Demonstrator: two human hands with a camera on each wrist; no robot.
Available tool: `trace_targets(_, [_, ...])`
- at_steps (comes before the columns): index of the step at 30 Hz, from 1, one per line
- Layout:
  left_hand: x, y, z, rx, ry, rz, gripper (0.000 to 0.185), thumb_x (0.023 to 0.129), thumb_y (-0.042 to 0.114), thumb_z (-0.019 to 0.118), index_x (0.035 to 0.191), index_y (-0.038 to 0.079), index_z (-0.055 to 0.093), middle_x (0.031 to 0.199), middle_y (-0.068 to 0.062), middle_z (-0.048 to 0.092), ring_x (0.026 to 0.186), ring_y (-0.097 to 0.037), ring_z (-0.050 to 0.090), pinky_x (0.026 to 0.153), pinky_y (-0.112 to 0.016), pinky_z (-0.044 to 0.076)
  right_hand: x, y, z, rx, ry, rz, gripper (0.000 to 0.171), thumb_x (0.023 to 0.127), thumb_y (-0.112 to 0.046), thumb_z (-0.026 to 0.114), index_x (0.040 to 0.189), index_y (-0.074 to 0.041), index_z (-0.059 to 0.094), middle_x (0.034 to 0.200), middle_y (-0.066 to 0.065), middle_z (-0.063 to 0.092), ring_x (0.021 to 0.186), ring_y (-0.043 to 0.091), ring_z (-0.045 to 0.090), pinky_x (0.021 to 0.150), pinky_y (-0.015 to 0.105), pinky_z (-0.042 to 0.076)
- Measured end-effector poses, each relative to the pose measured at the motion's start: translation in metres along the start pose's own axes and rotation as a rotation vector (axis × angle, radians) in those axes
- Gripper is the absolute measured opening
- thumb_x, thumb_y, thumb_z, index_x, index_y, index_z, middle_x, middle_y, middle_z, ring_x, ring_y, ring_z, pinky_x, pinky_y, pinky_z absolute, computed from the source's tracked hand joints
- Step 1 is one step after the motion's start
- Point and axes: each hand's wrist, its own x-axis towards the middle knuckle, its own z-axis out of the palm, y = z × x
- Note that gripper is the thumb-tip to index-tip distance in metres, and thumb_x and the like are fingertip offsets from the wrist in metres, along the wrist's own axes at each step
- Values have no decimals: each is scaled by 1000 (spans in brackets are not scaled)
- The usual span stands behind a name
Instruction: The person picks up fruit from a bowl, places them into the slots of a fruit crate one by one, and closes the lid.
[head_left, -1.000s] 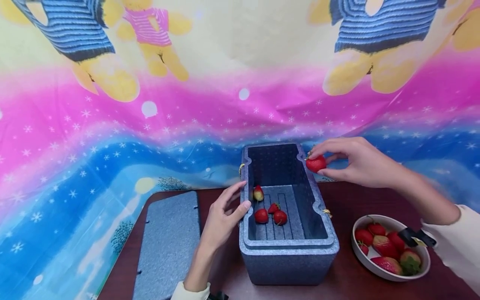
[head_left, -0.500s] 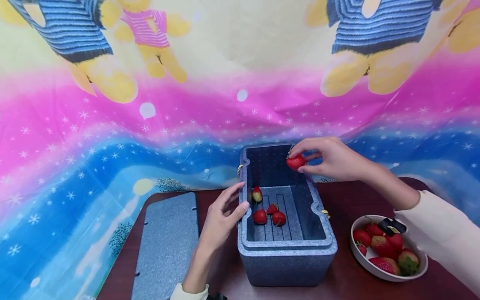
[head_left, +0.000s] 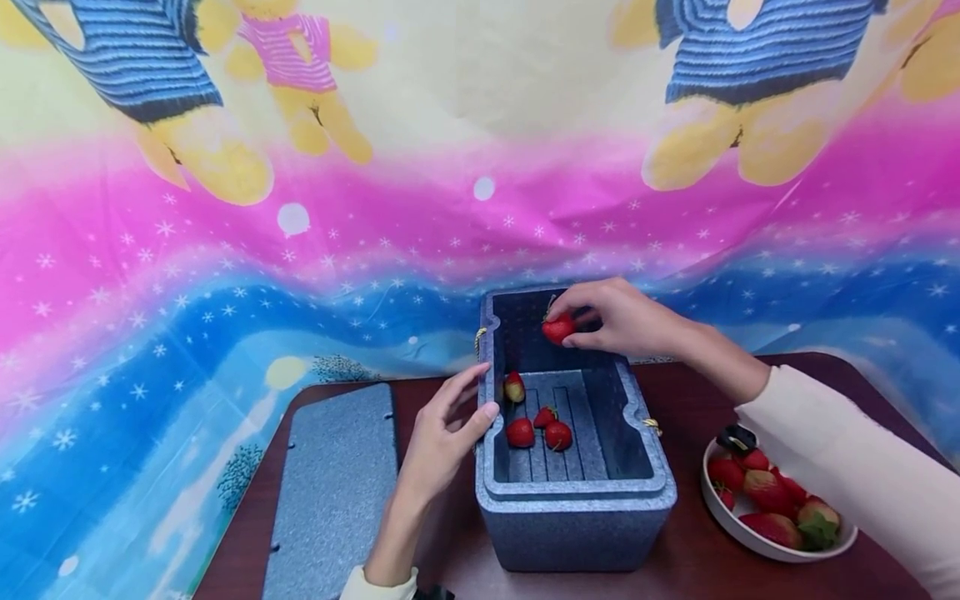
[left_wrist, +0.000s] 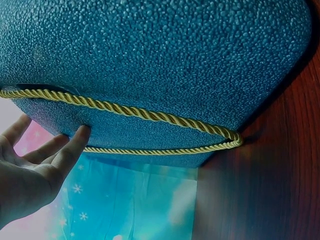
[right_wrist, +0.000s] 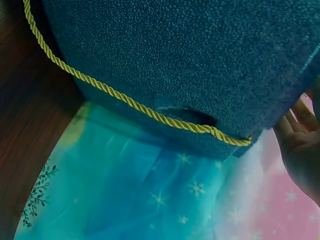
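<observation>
A ripe red strawberry (head_left: 558, 327) sits pinched in the right hand (head_left: 626, 319), directly above the far end of the open blue foam box (head_left: 573, 492); the relaxed left hand (head_left: 442, 433) rests against the box's left wall.

Right hand (head_left: 622, 321), pinching strawberry (head_left: 558, 327), shifted leftward from outside the right rim of foam box (head_left: 573, 517) to a position above the box's far interior. Forearm and sleeve (head_left: 840, 467) drawn further across the frame, now partly covering the near edge of bowl (head_left: 780, 546). Strawberry lowered slightly, now seen against the box's far inner wall.
</observation>
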Motion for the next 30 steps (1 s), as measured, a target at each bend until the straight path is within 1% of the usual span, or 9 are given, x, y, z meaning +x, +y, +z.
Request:
trace_targets(4, [0,1,0,-6,0,0,51,104,33,72,153,36,59,164,-3,52,146,-35,58,110,-64,53,7,3,5,-33,-7,-4,35,91,-6,85,125,-14,77,125,5,75,112,24,76,93,44,66])
trace_targets(11, [0,1,1,-13,-2,-3,51,104,33,71,153,35,59,164,-3,52,145,-35,58,110,-65,53,18,7,14,-73,-54,-8,33,91,-11,87,123,-14,78,123,6,76,105,21,75,93,45,65])
trace_targets(15, [1,1,1,-11,2,-4,51,104,34,72,153,36,58,163,-3,53,145,-35,59,110,-66,52,25,8,18,-107,-94,-13,32,91,-13,87,122,-14,79,121,5,77,105,20,72,93,44,64])
trace_targets(20, [3,1,2,-5,-4,-9,51,104,34,72,153,40,58,163,0,53,145,-32,58,110,-62,54,28,9,22,-146,-140,6,29,92,-15,86,121,-16,79,121,4,77,106,20,73,94,47,64])
trace_targets(25, [2,0,2,-9,-6,-4,51,104,33,71,154,37,58,163,-1,52,146,-33,58,110,-63,54,28,6,25,-189,-152,29,29,92,-17,86,120,-18,80,122,3,77,107,21,74,93,46,64])
trace_targets(27, [2,0,1,-12,-5,-4,51,104,33,71,154,36,58,164,-2,52,146,-34,58,110,-64,53,28,5,25,-194,-154,35,30,92,-17,86,121,-18,80,123,3,77,108,22,74,94,45,64])
trace_targets(30, [2,-1,1,-10,-4,-8,51,104,33,72,154,37,58,164,-1,52,146,-33,58,111,-64,53,28,4,26,-193,-151,38,31,92,-17,86,122,-16,80,125,4,77,112,23,74,96,47,63])
